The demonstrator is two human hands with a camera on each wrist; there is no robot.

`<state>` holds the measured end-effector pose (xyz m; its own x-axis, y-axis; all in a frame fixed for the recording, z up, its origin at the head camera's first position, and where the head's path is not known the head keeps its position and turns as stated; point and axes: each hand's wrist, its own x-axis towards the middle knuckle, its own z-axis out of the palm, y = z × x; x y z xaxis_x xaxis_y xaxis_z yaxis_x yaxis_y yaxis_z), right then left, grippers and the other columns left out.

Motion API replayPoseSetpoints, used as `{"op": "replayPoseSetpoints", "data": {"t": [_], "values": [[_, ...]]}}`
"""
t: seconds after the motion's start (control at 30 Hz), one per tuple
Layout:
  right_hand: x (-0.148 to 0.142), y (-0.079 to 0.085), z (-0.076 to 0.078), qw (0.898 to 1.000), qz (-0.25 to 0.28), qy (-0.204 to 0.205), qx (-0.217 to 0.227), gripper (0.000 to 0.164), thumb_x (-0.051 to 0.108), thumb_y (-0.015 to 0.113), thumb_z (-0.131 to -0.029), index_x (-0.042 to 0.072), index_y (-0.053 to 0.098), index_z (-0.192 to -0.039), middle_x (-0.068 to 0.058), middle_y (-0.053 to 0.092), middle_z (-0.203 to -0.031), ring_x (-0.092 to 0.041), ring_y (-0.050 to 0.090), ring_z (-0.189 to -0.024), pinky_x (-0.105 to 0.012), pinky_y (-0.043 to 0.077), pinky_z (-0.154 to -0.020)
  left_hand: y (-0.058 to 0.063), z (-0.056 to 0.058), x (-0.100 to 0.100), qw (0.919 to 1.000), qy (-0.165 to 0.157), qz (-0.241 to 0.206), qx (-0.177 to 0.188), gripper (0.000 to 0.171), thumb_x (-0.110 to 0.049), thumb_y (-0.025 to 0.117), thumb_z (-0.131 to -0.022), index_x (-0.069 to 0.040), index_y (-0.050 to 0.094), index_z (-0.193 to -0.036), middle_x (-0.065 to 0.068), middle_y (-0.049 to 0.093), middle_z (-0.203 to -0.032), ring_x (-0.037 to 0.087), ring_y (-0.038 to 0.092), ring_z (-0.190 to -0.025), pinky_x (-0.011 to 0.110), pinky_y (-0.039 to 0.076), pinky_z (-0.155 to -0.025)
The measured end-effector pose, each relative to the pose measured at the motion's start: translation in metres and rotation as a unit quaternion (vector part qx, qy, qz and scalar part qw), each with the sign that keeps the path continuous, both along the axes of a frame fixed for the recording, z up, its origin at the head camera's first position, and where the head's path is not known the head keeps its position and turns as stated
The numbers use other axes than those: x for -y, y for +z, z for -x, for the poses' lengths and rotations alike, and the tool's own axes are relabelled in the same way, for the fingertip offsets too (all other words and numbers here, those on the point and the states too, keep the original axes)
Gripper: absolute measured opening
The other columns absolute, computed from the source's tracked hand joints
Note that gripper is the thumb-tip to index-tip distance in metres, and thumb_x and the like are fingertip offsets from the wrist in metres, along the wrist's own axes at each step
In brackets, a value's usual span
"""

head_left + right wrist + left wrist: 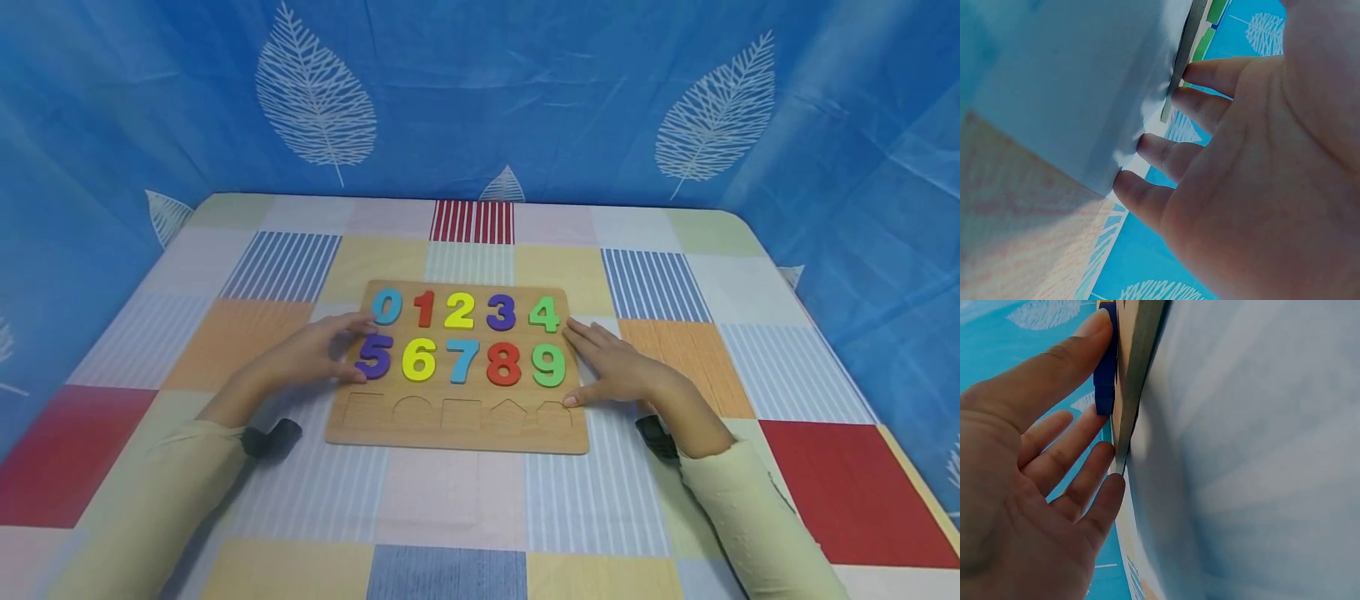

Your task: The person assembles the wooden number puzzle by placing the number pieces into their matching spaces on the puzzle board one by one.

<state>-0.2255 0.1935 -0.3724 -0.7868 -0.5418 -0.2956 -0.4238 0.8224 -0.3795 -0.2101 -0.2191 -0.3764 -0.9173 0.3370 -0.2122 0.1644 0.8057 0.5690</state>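
A wooden number puzzle board (457, 437) lies flat on the table. Colourful digits 0 to 9 sit on it in two rows, with outlined shapes along its near side. My left hand (318, 350) is at the board's left edge, fingers spread, with thumb and fingertips around the purple 5 (375, 357). In the left wrist view the thumb touches that purple piece (1105, 375). My right hand (618, 367) rests at the right edge, fingers extended beside the green 4 (544, 313) and thumb on the board below the green 9 (548, 365).
A patchwork cloth (450, 517) covers the table. Blue fabric with white leaf prints (480, 92) hangs behind and at both sides. Dark straps (273, 440) are on the wrists, by the pale sleeves (750, 508).
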Motion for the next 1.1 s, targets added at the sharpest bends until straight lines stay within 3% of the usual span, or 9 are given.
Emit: {"op": "replayPoseSetpoints", "data": {"t": [0.13, 0.3, 0.53, 0.67, 0.87, 1.1], "values": [[0.002, 0.001, -0.001, 1.000, 0.000, -0.001, -0.001, 0.106, 0.056, 0.066, -0.071, 0.003, 0.013, -0.146, -0.015, 0.006, -0.153, -0.045, 0.002, -0.137, -0.062, 0.010, -0.107, 0.001, -0.002, 0.000, 0.9995, -0.011, 0.024, -0.020, 0.071, -0.026, 0.078, -0.069, -0.011, 0.047, -0.131, 0.014, 0.047, -0.133, 0.035, 0.033, -0.130, 0.054, 0.028, -0.106], [0.004, 0.002, -0.004, 1.000, 0.001, -0.004, -0.002, 0.106, 0.057, 0.066, -0.071, 0.003, 0.013, -0.146, -0.016, 0.007, -0.153, -0.046, 0.003, -0.136, -0.063, 0.010, -0.107, 0.005, -0.006, 0.001, 0.9979, 0.002, 0.057, -0.031, 0.072, -0.032, 0.078, -0.068, -0.010, 0.050, -0.130, 0.019, 0.043, -0.130, 0.038, 0.036, -0.124, 0.055, 0.032, -0.102], [0.004, 0.003, -0.004, 1.000, 0.010, 0.006, -0.002, 0.105, 0.053, 0.068, -0.072, 0.001, 0.014, -0.145, -0.018, 0.008, -0.152, -0.046, 0.004, -0.136, -0.062, 0.010, -0.107, 0.001, -0.008, 0.000, 0.9984, 0.024, 0.048, -0.020, 0.068, -0.035, 0.078, -0.068, -0.013, 0.053, -0.128, 0.017, 0.042, -0.125, 0.032, 0.040, -0.116, 0.054, 0.039, -0.096], [0.002, 0.003, 0.000, 1.000, 0.008, 0.014, 0.002, 0.103, 0.051, 0.068, -0.074, 0.000, 0.013, -0.145, -0.019, 0.007, -0.152, -0.047, 0.003, -0.136, -0.061, 0.010, -0.108, 0.002, -0.010, 0.000, 0.9984, 0.021, 0.050, -0.016, 0.069, -0.037, 0.078, -0.069, -0.015, 0.052, -0.129, 0.018, 0.039, -0.127, 0.035, 0.037, -0.119, 0.055, 0.038, -0.097], [0.003, 0.009, 0.006, 0.999, -0.010, 0.020, 0.023, 0.101, 0.049, 0.067, -0.076, 0.001, 0.011, -0.145, -0.018, 0.004, -0.152, -0.049, -0.001, -0.135, -0.064, 0.009, -0.106, 0.005, -0.016, 0.001, 0.9971, 0.023, 0.071, -0.014, 0.079, -0.042, 0.076, -0.068, -0.008, 0.046, -0.132, 0.023, 0.035, -0.133, 0.042, 0.034, -0.124, 0.058, 0.033, -0.100], [0.004, 0.012, 0.002, 0.999, -0.027, 0.021, 0.034, 0.101, 0.048, 0.066, -0.076, -0.003, 0.011, -0.144, -0.022, 0.005, -0.151, -0.050, 0.000, -0.134, -0.063, 0.009, -0.107, 0.004, -0.018, 0.000, 0.9954, -0.008, 0.085, -0.043, 0.077, -0.041, 0.074, -0.072, -0.005, 0.044, -0.133, 0.024, 0.036, -0.137, 0.043, 0.032, -0.127, 0.057, 0.030, -0.102]]}}
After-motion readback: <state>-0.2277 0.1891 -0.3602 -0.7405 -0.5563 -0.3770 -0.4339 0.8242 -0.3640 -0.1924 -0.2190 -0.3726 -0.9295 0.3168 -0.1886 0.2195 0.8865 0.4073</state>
